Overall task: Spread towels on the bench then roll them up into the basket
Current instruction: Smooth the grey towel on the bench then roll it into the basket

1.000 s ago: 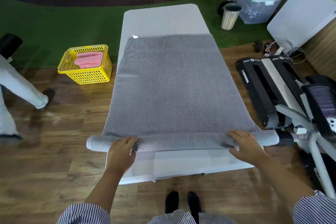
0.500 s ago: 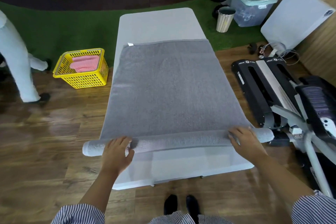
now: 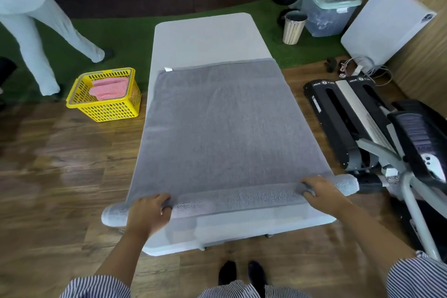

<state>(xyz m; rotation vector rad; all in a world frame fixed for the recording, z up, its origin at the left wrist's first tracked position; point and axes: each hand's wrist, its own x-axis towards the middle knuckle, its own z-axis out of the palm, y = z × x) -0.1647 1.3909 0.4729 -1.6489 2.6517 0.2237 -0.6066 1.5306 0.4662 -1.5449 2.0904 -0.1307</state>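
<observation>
A grey towel (image 3: 225,123) lies spread along the white bench (image 3: 208,38), its near end wound into a roll (image 3: 237,197) across the bench's near edge. My left hand (image 3: 150,213) lies over the roll's left part, fingers bent over its top. My right hand (image 3: 323,191) lies over the right part in the same way. Both roll ends stick out past the bench sides. A yellow basket (image 3: 77,101) stands on the floor to the left, with rolled pink towels (image 3: 108,88) inside.
A person in pale trousers (image 3: 31,31) walks at the far left, close to the basket. A black stepper machine (image 3: 358,128) stands right of the bench. A striped bin (image 3: 294,28), a plastic storage box (image 3: 326,14) and a folded white table (image 3: 387,29) are at the back right.
The roll has advanced a little up the towel and grown slightly thicker under both hands. The person on the left has walked further away past the basket.
</observation>
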